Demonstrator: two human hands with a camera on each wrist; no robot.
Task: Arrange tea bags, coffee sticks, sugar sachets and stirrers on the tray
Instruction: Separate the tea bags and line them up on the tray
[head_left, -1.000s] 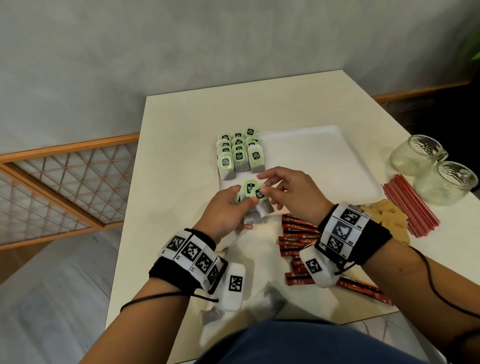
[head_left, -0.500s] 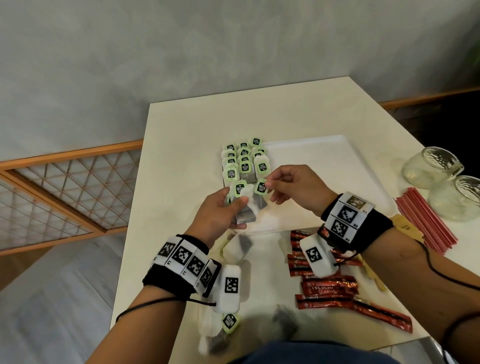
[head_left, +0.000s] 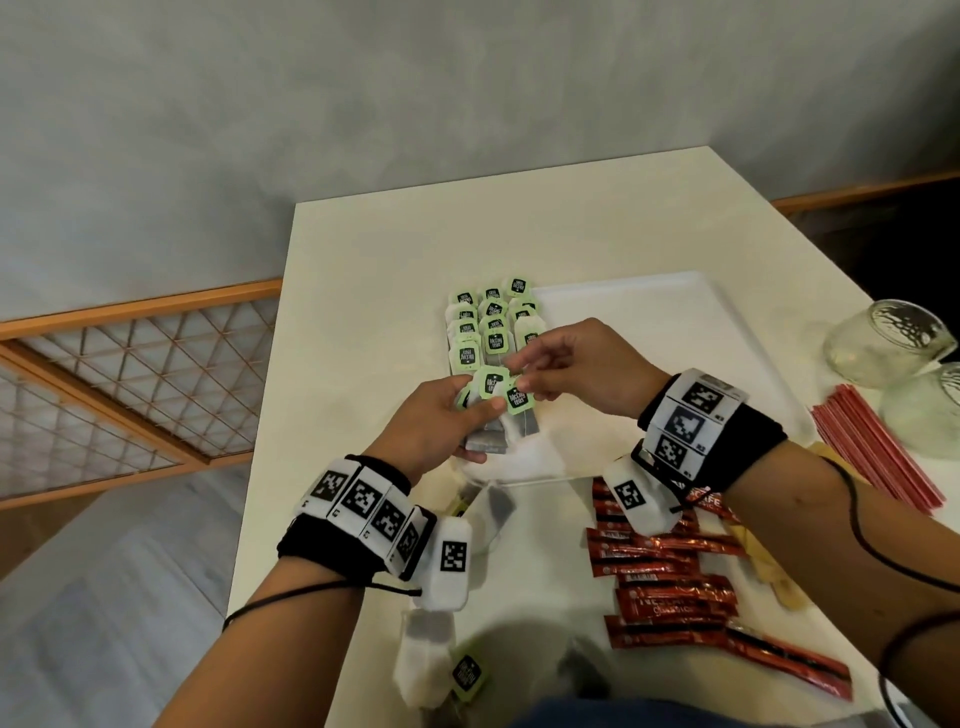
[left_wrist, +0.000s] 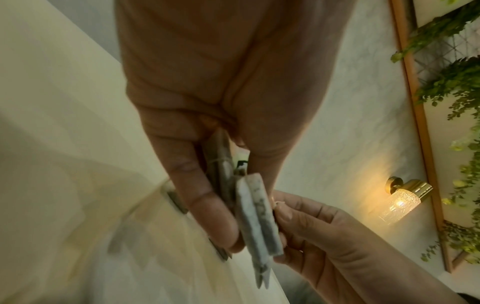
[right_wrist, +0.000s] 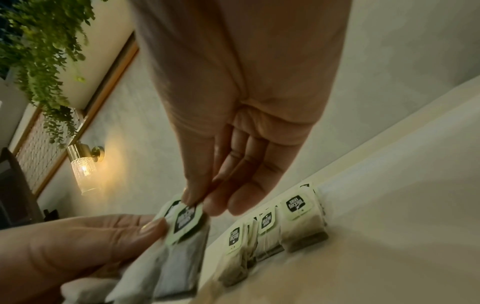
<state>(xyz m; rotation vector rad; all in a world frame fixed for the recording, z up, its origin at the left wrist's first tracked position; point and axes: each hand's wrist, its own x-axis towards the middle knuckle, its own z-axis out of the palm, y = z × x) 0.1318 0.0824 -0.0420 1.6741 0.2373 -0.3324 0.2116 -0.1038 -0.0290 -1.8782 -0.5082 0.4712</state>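
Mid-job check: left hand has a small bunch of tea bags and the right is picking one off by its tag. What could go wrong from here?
1. The right hand pinches only a green tag; tugging may drag a second tea bag out of the left hand.
2. Setting it down could disturb the tea bag rows crowded at the tray edge.

We count two hands: the left hand (head_left: 436, 421) and the right hand (head_left: 576, 364). Between them we see a small clutch of tea bags (head_left: 501, 410), at least two by their green tags. One white tray (head_left: 649, 353) carries three rows of tea bags (head_left: 491, 325), roughly a dozen, though overlap blurs the exact figure. We count two glass jars (head_left: 883, 343), one bundle of red stirrers (head_left: 878, 452) too dense to number, and about ten red coffee sticks (head_left: 675, 587).
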